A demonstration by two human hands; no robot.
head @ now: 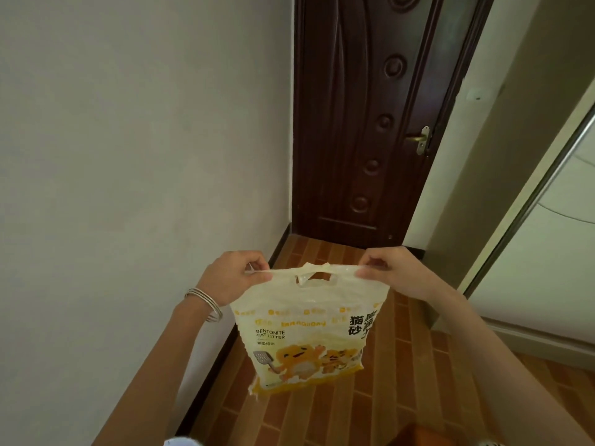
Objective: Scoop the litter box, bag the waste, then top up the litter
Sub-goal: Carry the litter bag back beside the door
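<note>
The bag of bentonite cat litter [302,329] hangs in the air in front of the person, above the wood-patterned floor [402,365] and clear of it. It is a pale yellow plastic bag with a cut-out carry handle near its top edge, the words "BENTONITE CAT LITTER" printed on its face, Chinese characters at its right side, and an orange cartoon animal beside a grey scoop drawn lower down. Its bottom band is deeper yellow.

The left hand [231,278] pinches the bag's top left corner, its grip clenched on the plastic between thumb and fingers. The right hand [392,273] pinches the top right corner the same way, its grip closed on the plastic. The top edge is stretched taut between the two hands, and the bag's body droops below it, tilted slightly to the right. Silver bangles [206,304] sit on the left wrist, just left of the bag.

Left of the bag is a plain pale wall [128,156] with a dark skirting board along its foot. Beyond the bag, at the far end of the floor, is a dark carved wooden door [363,117] with a brass lever handle [418,140]. To the bag's right is a pale sliding panel with a metal frame [528,201].
</note>
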